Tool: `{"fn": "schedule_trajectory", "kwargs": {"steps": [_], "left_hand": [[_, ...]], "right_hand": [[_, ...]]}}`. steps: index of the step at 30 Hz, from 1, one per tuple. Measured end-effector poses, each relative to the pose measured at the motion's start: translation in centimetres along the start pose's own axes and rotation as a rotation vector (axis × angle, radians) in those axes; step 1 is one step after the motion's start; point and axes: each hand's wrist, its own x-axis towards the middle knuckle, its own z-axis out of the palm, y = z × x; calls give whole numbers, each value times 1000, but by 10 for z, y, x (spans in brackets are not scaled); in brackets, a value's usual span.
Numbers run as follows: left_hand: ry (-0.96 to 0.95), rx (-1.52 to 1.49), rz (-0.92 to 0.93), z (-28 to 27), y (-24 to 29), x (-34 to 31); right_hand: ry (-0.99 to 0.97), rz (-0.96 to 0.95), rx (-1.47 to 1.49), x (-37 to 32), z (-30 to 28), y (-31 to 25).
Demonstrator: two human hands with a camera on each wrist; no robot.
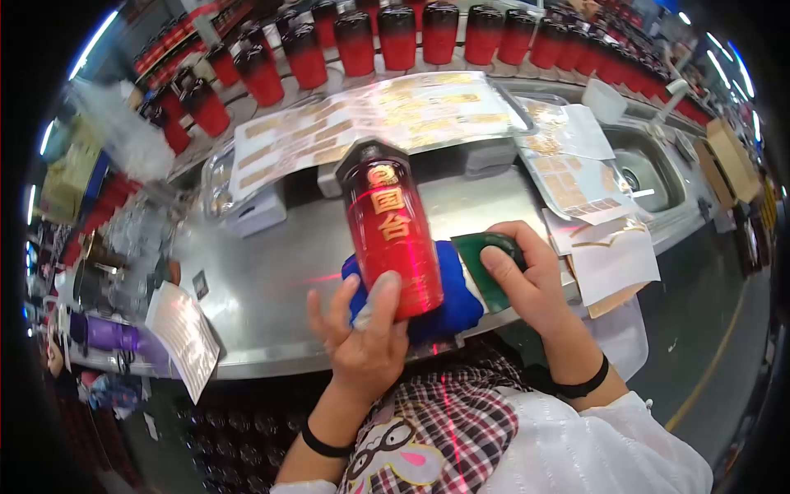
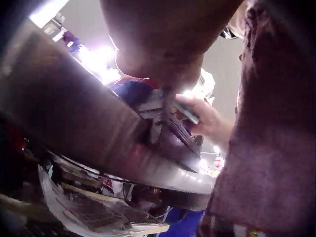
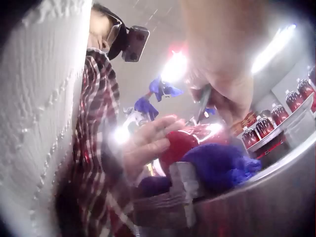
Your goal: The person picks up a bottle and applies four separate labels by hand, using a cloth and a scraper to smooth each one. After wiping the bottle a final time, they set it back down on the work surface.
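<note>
Bottle (image 1: 395, 243) first, scraper (image 1: 487, 286) second

I see the bottle on the blue cloth (image 1: 465, 303) above the tabletop (image 1: 280, 300), gold lettering (image 1: 387, 202) facing up. My left hand's (image 1: 366, 337) grip is loose, spread fingers touching the lower end; my right hand's (image 1: 533, 276) pinches the scraper just beside it. I'd brace against rolling, then keep the scraper's edge flat and pressure light.

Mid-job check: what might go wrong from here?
The bottle could roll or slip: it lies on a soft blue cloth, with fingers of the left grip at its lower end. The green tool in the right grip might scuff the gold lettering. The left-hand sheet, overhanging the table, may slide off.
</note>
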Motion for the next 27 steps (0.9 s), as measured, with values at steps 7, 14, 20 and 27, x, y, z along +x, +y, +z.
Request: {"fn": "schedule_trajectory", "kwargs": {"steps": [7,14,20,27], "left_hand": [[27,-320,-373,16,-7,-20],[-37,-426,-357,15,-11,-20],[-60,-495,-373,16,-19,-25],[-103,-445,-337,14,-21,-21]], "right_hand": [[102,-412,-617,91,-80,25],[-175,128,-1285,325,-105,114],[-265,169,-1241,395,-83,162],[-77,-137,-1382,387,-64,130]]}}
